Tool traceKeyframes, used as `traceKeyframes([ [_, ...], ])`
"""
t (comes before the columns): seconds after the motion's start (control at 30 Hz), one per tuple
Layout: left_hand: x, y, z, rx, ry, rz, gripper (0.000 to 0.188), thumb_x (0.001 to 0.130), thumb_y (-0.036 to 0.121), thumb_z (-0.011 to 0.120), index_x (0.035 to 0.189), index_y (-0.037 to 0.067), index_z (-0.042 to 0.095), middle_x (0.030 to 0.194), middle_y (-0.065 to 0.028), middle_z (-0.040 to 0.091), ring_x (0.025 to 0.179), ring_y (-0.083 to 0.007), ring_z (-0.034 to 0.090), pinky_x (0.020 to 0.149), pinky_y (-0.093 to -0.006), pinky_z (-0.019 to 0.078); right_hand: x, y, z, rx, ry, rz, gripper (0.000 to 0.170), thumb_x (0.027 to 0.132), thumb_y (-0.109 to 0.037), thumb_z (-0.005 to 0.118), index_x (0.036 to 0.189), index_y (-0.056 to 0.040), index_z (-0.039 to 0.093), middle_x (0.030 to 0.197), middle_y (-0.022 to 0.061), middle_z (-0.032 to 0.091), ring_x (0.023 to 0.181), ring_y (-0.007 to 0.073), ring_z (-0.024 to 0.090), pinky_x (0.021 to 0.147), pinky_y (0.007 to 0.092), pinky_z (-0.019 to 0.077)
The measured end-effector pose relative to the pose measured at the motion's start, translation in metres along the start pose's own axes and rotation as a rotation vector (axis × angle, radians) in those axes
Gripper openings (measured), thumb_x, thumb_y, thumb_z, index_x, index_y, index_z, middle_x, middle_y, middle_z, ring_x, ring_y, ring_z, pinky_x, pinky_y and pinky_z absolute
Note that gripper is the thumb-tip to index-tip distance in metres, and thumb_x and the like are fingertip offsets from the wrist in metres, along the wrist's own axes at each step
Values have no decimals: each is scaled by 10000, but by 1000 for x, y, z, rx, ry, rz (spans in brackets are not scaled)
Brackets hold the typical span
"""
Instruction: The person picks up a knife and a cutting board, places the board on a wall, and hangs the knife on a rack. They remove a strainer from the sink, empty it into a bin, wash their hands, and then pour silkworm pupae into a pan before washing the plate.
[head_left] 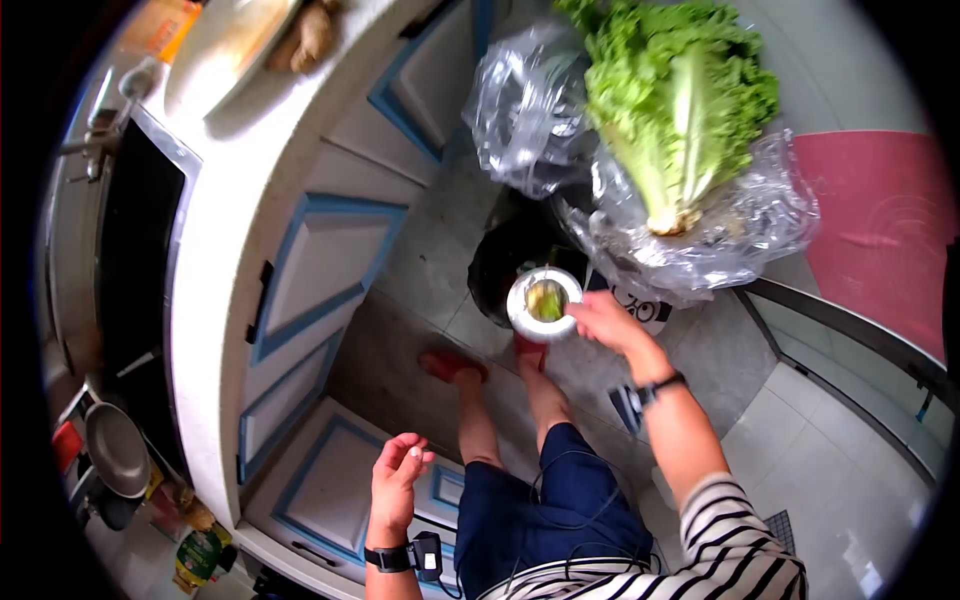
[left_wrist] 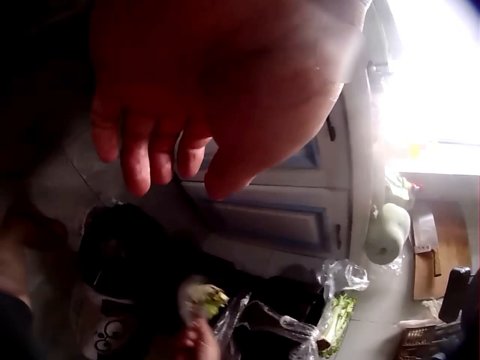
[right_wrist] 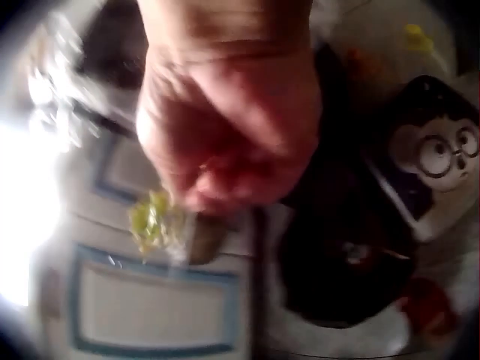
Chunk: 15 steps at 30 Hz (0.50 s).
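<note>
My right hand (head_left: 608, 325) pinches the rim of a small round metal sink strainer (head_left: 520, 313) holding green and yellowish food scraps (head_left: 547, 300). Beneath the strainer stands a bin lined with a black bag (head_left: 490, 270), which it partly overlaps in the head view. In the right wrist view the strainer (right_wrist: 208, 238) is tilted and blurred, with scraps (right_wrist: 152, 223) at its mouth. My left hand (head_left: 397, 478) hangs empty over the cabinet side, its fingers loosely curled; the left wrist view shows its palm (left_wrist: 225, 90) close up.
A lettuce (head_left: 690, 110) lies on clear plastic bags (head_left: 700, 250) beyond the right hand. Blue-trimmed cabinets (head_left: 310, 270) and a pale countertop (head_left: 225, 250) run along the left. A pan (head_left: 117, 450) sits near the stove. Red slippers (head_left: 455, 367) are on the tiled floor.
</note>
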<state>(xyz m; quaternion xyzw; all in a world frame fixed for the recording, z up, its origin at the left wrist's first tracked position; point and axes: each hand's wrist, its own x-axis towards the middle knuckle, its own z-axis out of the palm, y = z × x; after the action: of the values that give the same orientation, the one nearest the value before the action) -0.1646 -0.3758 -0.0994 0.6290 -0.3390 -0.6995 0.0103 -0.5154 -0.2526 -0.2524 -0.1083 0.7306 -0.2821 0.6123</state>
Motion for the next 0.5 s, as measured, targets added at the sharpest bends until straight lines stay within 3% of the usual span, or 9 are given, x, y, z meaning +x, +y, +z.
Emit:
traceKeyframes([
  [0.07, 6, -20, -6, -35, 12, -72, 231, 909, 191, 580, 1105, 72, 553, 1065, -28, 603, 860, -105, 613, 753, -236, 458, 52, 42, 21, -709, 407, 75, 316, 821, -320, 558, 877, -21, 641, 861, 166, 665, 799, 318, 637, 720, 401, 503],
  [0.13, 13, -30, -7, -23, 36, -100, 238, 907, 190, 582, 1108, 65, 551, 1063, -30, 603, 850, -105, 610, 746, -238, 461, 56, 49, 30, -559, 323, 249, 315, 817, -313, 532, 920, -36, 640, 1009, 192, 636, 981, 383, 582, 864, 441, 464],
  [0.17, 8, -31, -7, -34, 43, -99, 240, 907, 190, 582, 1109, 63, 551, 1063, -30, 602, 850, -105, 610, 743, -236, 461, 55, 58, 36, -496, 272, 214, 320, 814, -319, 549, 907, -27, 640, 958, 185, 650, 931, 390, 599, 808, 436, 481],
  [0.2, 3, -30, -7, -35, 30, -89, 242, 907, 191, 583, 1109, 61, 550, 1063, -31, 601, 850, -105, 609, 741, -234, 461, 49, 66, 38, -477, 250, 190, 335, 822, -338, 573, 854, -9, 629, 834, 154, 670, 811, 324, 643, 718, 400, 494],
  [0.27, 2, -27, -3, -58, -13, -86, 239, 911, 181, 578, 1113, 56, 548, 1066, -36, 595, 857, -103, 606, 740, -220, 456, 21, 64, 34, -134, 100, 198, 355, 831, -341, 599, 788, 11, 597, 713, 82, 642, 663, 193, 611, 602, 335, 473],
  [0.3, -4, -20, 1, -46, -19, -78, 234, 913, 176, 575, 1113, 56, 548, 1065, -37, 594, 859, -103, 604, 741, -216, 454, 6, 58, 33, -30, -15, 126, 330, 862, -325, 599, 759, -11, 585, 673, 10, 583, 599, 79, 514, 538, 258, 427],
  [0.5, -49, 34, 11, -19, -88, 149, 205, 919, 165, 570, 1099, 70, 560, 1048, -20, 597, 864, -91, 597, 743, -214, 449, -110, -40, 25, 124, -245, -101, 298, 920, -333, 573, 777, -72, 584, 654, -36, 546, 564, 38, 465, 515, 190, 386],
])
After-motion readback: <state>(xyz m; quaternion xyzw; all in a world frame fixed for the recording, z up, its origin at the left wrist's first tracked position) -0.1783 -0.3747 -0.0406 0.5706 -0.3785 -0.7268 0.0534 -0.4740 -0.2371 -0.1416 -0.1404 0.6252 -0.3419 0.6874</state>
